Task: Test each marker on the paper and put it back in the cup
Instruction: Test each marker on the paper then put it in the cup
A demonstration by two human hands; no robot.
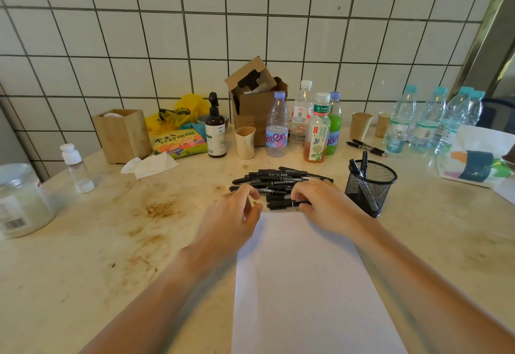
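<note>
Left hand [232, 214] hovers at the pile's near-left edge, fingers loosely curled, holding nothing. Right hand [317, 203] pinches one marker [281, 204] at the paper's [301, 284] far edge. I'd lift it clear before uncapping. The pile of markers [278, 181] holds maybe fifteen, too overlapped to count. On the right, the mesh cup [369, 186] has two markers.

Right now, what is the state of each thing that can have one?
Black mesh metal cup: upright, holds a few markers.
Pile of black markers: lying on the counter, capped.
White paper sheet: flat, unmarked.
Left hand: loosely curled, holds nothing.
Right hand: grips one black marker.
</note>
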